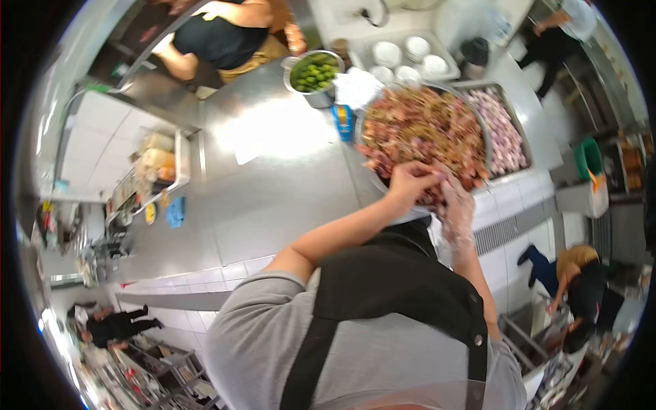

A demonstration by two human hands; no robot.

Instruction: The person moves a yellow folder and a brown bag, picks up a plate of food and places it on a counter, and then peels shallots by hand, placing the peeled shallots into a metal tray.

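Bright steel and white tile surround a busy kitchen, where a long stainless-steel counter (273, 205) runs to the person's left and shines with reflected light. Near its edge, in front of the person, stands a large round metal bowl (370, 174) heaped with reddish-brown, papery-looking pieces (424, 130). Over the near part of that heap the two hands meet. The bare left hand (412, 183) has its fingers bent, with thumb and fingertips brought together; the right hand (458, 203), in a loose transparent plastic glove, meets it fingertip to fingertip. Their grip is pinched around a small purplish-pink piece (442, 176), mostly hidden by the fingers, so its exact shape cannot be told.

Just right of the bowl is a rectangular metal tray (525, 150) filled with pale pink and purple small rounded pieces (495, 130). On the left side, a blue packet (343, 123) stands close to the bowl, with a crumpled white cloth or paper (358, 89) just beyond it. Farther left is a round metal pot (320, 100) holding small green round fruits (314, 75). Behind the bowl, white round dishes (387, 55) sit grouped in a shallow tray (447, 63). Across the counter, a person in a dark sleeveless top (222, 34) stands at the far side.
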